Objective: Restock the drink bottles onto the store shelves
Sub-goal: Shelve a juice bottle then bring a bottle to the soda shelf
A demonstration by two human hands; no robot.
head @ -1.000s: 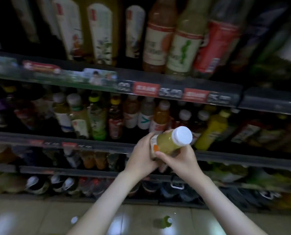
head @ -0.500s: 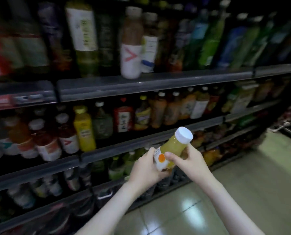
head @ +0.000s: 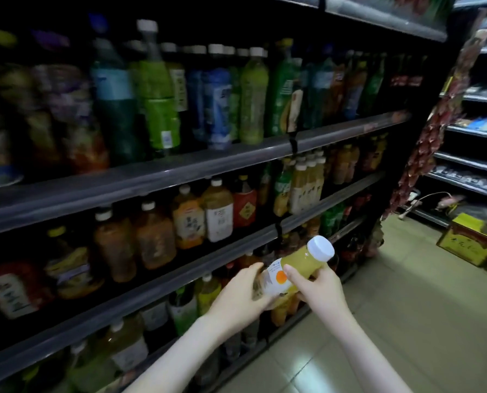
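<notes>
1. on the left, a tall shelving unit (head: 180, 173) runs along the aisle, its grey rails slanting away to the far right. the light is dim and the nearest bottles are blurred.
2. on its upper shelf stand tall green and blue bottles (head: 160, 114), upright and packed side by side.
3. one shelf down stand squat amber tea bottles (head: 151, 236) with white caps. right of them is a red-labelled bottle (head: 245, 207), and farther right a row of pale yellow bottles (head: 307, 185).
4. the left hand (head: 241, 300) cups the bottom end of the juice bottle (head: 299, 260), its fingers curled round the labelled base from the left side.
5. the juice bottle holds a yellow drink and carries a white label with an orange dot. it is up in the air, near the person and just in front of the lower shelves, resting on no shelf. it is tilted, with its white cap (head: 320, 248) pointing up and to the right.
6. the right hand (head: 323, 290) grips the bottle's middle from the right. its thumb (head: 292, 275) lies across the label beside the orange dot and its fingers wrap underneath.
7. right of the hands lies a pale tiled floor (head: 406, 321) with a soft glare.
8. a strip of red packets (head: 435, 131) hangs down the far end of the shelving unit.
9. at the far right a yellow box (head: 469, 242) sits on the floor, with a second set of shelves (head: 474, 131) behind it.
</notes>
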